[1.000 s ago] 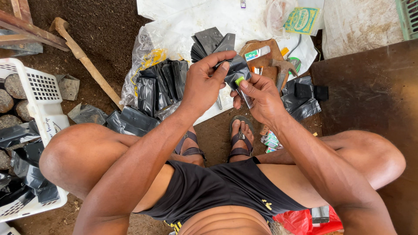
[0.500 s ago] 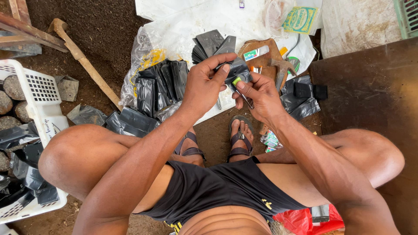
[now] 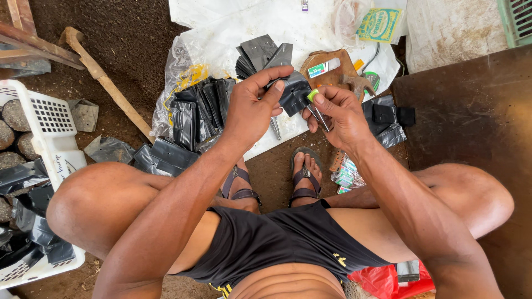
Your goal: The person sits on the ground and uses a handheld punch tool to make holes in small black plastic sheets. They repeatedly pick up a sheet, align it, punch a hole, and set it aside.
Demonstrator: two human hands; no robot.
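I sit low over a dirt floor (image 3: 138, 33), dark and crumbly, with a brown board (image 3: 471, 127) lying along its right edge. A white plastic sheet (image 3: 266, 22) is spread on the floor ahead of my feet, reaching to the top edge of view. At the left edge stands a white slotted basket (image 3: 41, 119); it holds crumpled black plastic bags and, at its far end, round clods of soil. A wooden handle (image 3: 105, 83) slants across the dirt between the basket and the sheet.

On the near-left corner of the sheet a clear plastic bag (image 3: 177, 66) lies open with a stack of flat black bags (image 3: 197, 108) inside it. More black bags (image 3: 260, 52) fan out further up the sheet, and another few (image 3: 388, 119) lie at its right edge. A small wooden block (image 3: 332, 69) rests on the sheet just beyond my hands.

My left hand (image 3: 252, 108) has its grip pinched shut, thumb against forefinger, on a folded black bag (image 3: 293, 94), held up above the sheet between both hands. My right hand (image 3: 341, 113) is closed around a small metal tool with a green tip (image 3: 315, 99), whose tip touches the right edge of that same bag. My sandalled feet (image 3: 305, 171) rest on the dirt just below.
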